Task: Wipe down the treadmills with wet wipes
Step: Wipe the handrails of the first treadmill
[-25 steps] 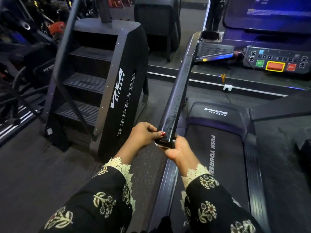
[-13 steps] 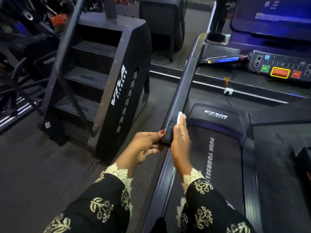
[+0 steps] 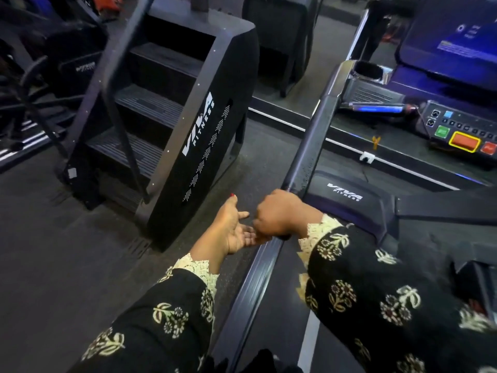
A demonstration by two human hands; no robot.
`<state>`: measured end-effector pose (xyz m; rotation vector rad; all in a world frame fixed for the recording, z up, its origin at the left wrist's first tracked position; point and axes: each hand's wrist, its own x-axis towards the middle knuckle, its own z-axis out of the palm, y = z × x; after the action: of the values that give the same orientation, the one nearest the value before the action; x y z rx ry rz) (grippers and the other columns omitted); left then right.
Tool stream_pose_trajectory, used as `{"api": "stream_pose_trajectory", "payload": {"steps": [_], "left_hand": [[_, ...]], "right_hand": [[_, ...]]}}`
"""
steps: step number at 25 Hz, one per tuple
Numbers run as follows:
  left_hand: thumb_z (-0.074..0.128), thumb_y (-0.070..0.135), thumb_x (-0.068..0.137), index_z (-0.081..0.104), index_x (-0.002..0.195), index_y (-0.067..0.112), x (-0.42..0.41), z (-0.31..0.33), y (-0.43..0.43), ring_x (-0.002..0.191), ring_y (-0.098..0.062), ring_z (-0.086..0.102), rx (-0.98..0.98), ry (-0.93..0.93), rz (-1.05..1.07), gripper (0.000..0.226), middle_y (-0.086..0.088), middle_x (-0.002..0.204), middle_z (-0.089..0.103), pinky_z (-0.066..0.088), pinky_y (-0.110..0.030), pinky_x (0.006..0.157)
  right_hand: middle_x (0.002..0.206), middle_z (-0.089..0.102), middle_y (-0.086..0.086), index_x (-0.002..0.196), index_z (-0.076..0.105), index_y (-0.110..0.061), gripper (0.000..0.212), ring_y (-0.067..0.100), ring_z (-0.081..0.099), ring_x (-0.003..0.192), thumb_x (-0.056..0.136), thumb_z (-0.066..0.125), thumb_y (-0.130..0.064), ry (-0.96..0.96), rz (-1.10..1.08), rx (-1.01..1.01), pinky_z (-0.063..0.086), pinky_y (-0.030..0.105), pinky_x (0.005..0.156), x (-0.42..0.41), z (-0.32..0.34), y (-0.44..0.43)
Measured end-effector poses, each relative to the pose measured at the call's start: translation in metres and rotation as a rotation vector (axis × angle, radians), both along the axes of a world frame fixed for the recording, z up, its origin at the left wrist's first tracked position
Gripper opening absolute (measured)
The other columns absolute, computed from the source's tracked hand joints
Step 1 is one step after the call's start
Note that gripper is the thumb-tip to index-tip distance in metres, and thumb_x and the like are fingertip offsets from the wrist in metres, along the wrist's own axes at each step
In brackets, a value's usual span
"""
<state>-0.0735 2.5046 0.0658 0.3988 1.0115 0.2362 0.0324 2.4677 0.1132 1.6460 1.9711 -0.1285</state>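
**Wipe out of sight at the handrail's near end**

Head view: the right hand (image 3: 279,214) is curled over the near end of the treadmill's (image 3: 347,195) left handrail (image 3: 309,141), fingers wrapped round the bar. The wet wipe does not show. I judge it is bunched under that palm, but cannot tell. The left hand (image 3: 234,230) lies open, palm up, touching the right hand's fingers from below and holding nothing.

The likely fault is that the wipe slides off the bar's end and drops to the floor or onto the deck's side rail (image 3: 258,273) beneath. A bunched wipe would also clean only a narrow strip.

The bar runs free up to the console's (image 3: 462,135) left corner. On its left a strip of floor separates it from the stair climber (image 3: 209,135), whose side panel stands near the left arm. The belt side gives the right arm more room.
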Motion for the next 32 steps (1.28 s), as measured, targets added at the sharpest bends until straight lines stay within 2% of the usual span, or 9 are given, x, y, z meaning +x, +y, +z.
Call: {"api": "stream_pose_trajectory", "payload": {"steps": [3,7,11,13,15,18,22,26,32], "left_hand": [[0.031,0.062,0.095,0.035,0.135,0.002,0.000,-0.006,0.002,0.080,-0.047,0.065,-0.035,0.011,0.027,0.072,-0.036,0.119,0.054,0.056,-0.051,0.052],[0.026,0.061,0.097,0.043,0.123,0.003,0.000,-0.003,0.007,0.078,-0.039,0.062,0.018,0.014,-0.044,0.066,-0.030,0.106,0.057,0.055,-0.051,0.061],[0.021,0.064,0.096,0.056,0.110,0.002,0.008,0.002,0.009,0.073,-0.028,0.055,0.141,0.070,-0.183,0.072,-0.020,0.090,0.057,0.049,-0.038,0.065],[0.020,0.064,0.096,0.059,0.105,0.004,0.014,0.007,0.008,0.076,-0.027,0.054,0.203,0.087,-0.230,0.072,-0.019,0.091,0.058,0.043,-0.033,0.068],[0.023,0.059,0.098,0.060,0.102,0.007,0.025,0.014,0.003,0.070,-0.021,0.054,0.281,0.128,-0.250,0.064,-0.014,0.083,0.059,0.040,-0.027,0.062],[0.031,0.046,0.102,0.063,0.102,0.008,0.043,0.021,-0.010,0.058,-0.015,0.061,0.394,0.154,-0.217,0.050,-0.007,0.078,0.064,0.044,-0.017,0.046],[0.032,0.039,0.103,0.061,0.121,0.006,0.056,0.014,-0.017,0.099,-0.028,0.066,0.571,0.238,-0.284,0.048,-0.016,0.112,0.067,0.052,-0.031,0.083],[0.029,0.047,0.098,0.062,0.120,0.013,0.064,0.009,-0.022,0.103,-0.030,0.064,0.744,0.307,-0.309,0.052,-0.015,0.117,0.065,0.051,-0.045,0.095],[0.018,0.037,0.105,0.056,0.126,0.003,0.070,0.012,-0.024,0.122,-0.036,0.050,1.127,0.583,-0.422,0.055,-0.021,0.132,0.055,0.037,-0.037,0.099]], "right_hand": [[0.121,0.062,0.008,0.113,0.065,-0.016,0.036,0.025,0.058,0.112,0.093,0.042,-0.035,-0.041,-0.208,-0.264,0.041,0.035,0.082,-0.015,0.004,0.023],[0.121,0.062,0.007,0.111,0.065,-0.018,0.038,0.025,0.058,0.112,0.093,0.038,-0.037,-0.122,-0.239,-0.230,0.042,0.037,0.091,-0.010,0.005,0.030],[0.085,0.070,0.010,0.080,0.071,-0.012,0.055,0.028,0.064,0.087,0.082,0.024,-0.040,0.265,-0.018,0.304,0.045,0.035,0.084,0.020,-0.003,-0.018],[0.102,0.072,0.007,0.096,0.075,-0.013,0.045,0.023,0.064,0.102,0.086,0.036,-0.033,0.509,-0.062,0.617,0.045,0.035,0.098,0.050,-0.019,-0.036],[0.131,0.059,0.009,0.124,0.064,-0.011,0.041,0.023,0.049,0.128,0.093,0.042,-0.027,0.694,-0.301,0.795,0.025,0.021,0.112,0.066,-0.033,-0.045],[0.140,0.049,0.007,0.131,0.056,-0.010,0.041,0.018,0.039,0.136,0.094,0.047,-0.023,0.859,-0.535,0.988,0.017,0.010,0.112,0.041,-0.056,-0.066],[0.127,0.061,0.004,0.115,0.069,-0.009,0.028,0.010,0.054,0.123,0.090,0.057,-0.016,0.988,-0.609,1.287,0.034,0.014,0.106,0.009,-0.073,-0.078],[0.143,0.048,0.003,0.129,0.059,-0.012,0.034,0.013,0.044,0.132,0.096,0.053,-0.013,1.127,-1.035,1.173,0.019,-0.004,0.098,0.031,-0.050,-0.037],[0.129,0.061,-0.010,0.139,0.046,-0.032,0.040,0.002,0.060,0.104,0.099,0.043,-0.030,1.323,-1.201,1.238,0.047,0.024,0.092,-0.020,-0.059,-0.069]]}}
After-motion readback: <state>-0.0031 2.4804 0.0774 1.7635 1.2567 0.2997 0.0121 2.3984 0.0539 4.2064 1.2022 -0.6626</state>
